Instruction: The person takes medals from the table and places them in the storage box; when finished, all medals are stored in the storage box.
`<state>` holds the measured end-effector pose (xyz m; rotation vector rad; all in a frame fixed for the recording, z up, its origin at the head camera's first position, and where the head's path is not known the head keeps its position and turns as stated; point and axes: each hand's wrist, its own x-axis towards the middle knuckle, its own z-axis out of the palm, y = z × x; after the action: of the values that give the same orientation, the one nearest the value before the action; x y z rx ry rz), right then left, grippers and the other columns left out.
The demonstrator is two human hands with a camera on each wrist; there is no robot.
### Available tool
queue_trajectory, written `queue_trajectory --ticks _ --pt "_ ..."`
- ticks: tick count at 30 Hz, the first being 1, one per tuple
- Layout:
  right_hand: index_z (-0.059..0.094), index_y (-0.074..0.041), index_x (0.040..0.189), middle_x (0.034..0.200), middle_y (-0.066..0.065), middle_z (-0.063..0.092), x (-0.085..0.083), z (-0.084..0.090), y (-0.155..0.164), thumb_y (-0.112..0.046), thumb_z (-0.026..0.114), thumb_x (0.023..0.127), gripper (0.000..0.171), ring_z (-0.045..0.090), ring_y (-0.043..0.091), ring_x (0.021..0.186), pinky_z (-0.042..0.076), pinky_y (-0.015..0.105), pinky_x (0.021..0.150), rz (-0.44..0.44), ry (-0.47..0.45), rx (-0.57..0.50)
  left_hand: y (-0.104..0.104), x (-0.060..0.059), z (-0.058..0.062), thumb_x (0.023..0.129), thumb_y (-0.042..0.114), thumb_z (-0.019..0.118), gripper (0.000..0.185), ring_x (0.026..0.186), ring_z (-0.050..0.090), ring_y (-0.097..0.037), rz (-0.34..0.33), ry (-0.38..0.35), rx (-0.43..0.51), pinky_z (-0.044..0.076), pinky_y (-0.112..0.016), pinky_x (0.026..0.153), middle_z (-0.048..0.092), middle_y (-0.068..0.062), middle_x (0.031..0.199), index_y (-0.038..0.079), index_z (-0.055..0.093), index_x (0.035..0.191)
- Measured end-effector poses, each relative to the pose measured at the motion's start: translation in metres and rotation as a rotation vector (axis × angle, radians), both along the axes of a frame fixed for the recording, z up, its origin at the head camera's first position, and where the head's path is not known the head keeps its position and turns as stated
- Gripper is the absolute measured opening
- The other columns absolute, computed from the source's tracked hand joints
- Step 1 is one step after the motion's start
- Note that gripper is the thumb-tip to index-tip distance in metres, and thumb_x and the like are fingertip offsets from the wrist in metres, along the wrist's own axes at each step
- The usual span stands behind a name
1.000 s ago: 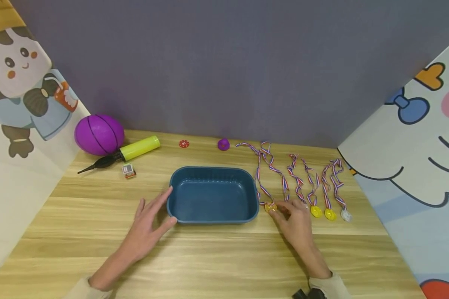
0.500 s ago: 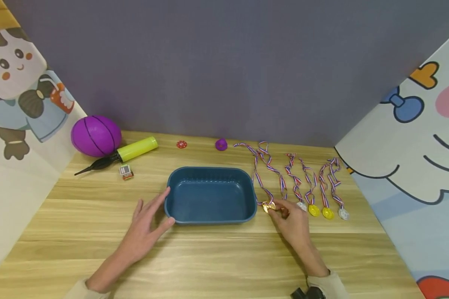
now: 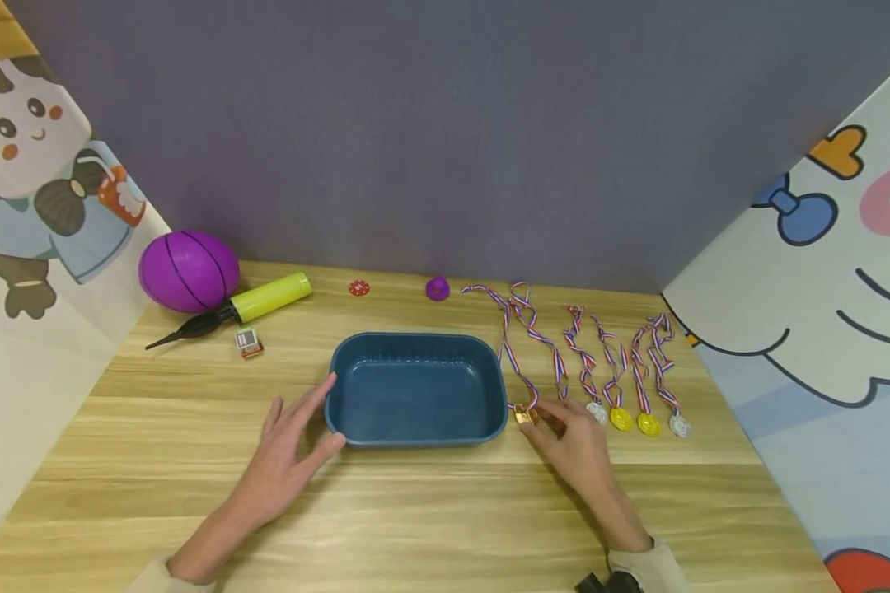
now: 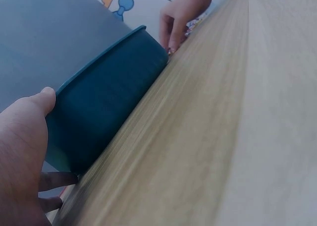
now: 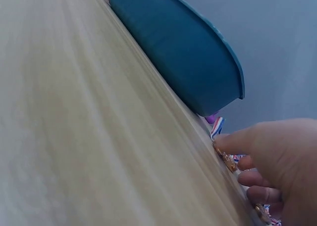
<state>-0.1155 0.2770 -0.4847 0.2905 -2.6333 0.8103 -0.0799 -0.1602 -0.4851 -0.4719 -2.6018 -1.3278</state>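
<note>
A dark blue tray [image 3: 415,441] sits mid-table; the left wrist view shows its wall [image 4: 109,107] and the right wrist view its side [image 5: 178,52]. My left hand [image 3: 307,428] lies flat with straight fingers, thumb [image 4: 42,99] and forefinger touching the tray's near left corner. My right hand [image 3: 541,424] pinches a gold medal [image 3: 524,416] just off the tray's right end, its striped ribbon [image 3: 515,329] trailing back across the table. The right wrist view shows the fingertips [image 5: 233,141] on the medal [image 5: 227,160].
Several more medals [image 3: 620,419] with ribbons lie in a row right of my right hand. At the back are a purple ball [image 3: 188,270], a yellow-green pump [image 3: 267,298], a small box [image 3: 248,343], a red disc [image 3: 358,287] and a purple piece [image 3: 437,287]. Cartoon panels wall both sides.
My right hand has drawn the gold medal a little left, closer to the tray's right end. My left hand stays at the tray's corner.
</note>
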Motion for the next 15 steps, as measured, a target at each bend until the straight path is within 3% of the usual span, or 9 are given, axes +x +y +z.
queue_trajectory --ticks 5,15 --pt "0.086 -0.001 0.112 0.097 0.007 0.072 0.0015 0.0004 -0.0010 -0.017 0.103 0.078 0.041 0.057 0.015 0.081 0.051 0.030 0.068 -0.022 -0.058 0.009 -0.0002 0.0007 -0.0007 0.108 0.029 0.072 0.078 0.158 0.041 -0.050 0.004 0.001 -0.001 0.000 -0.075 0.133 0.045 -0.018 0.173 0.026 0.034 0.176" --pt "0.086 -0.006 0.102 0.090 0.002 0.072 0.0003 -0.0015 -0.0005 -0.015 0.104 0.076 0.033 0.056 0.011 0.078 0.049 0.029 0.066 0.008 0.022 0.029 -0.0004 -0.0005 -0.0010 0.108 0.029 0.071 0.078 0.158 0.041 -0.049 0.003 0.004 -0.006 0.001 -0.076 0.132 0.046 -0.018 0.173 0.029 0.033 0.176"
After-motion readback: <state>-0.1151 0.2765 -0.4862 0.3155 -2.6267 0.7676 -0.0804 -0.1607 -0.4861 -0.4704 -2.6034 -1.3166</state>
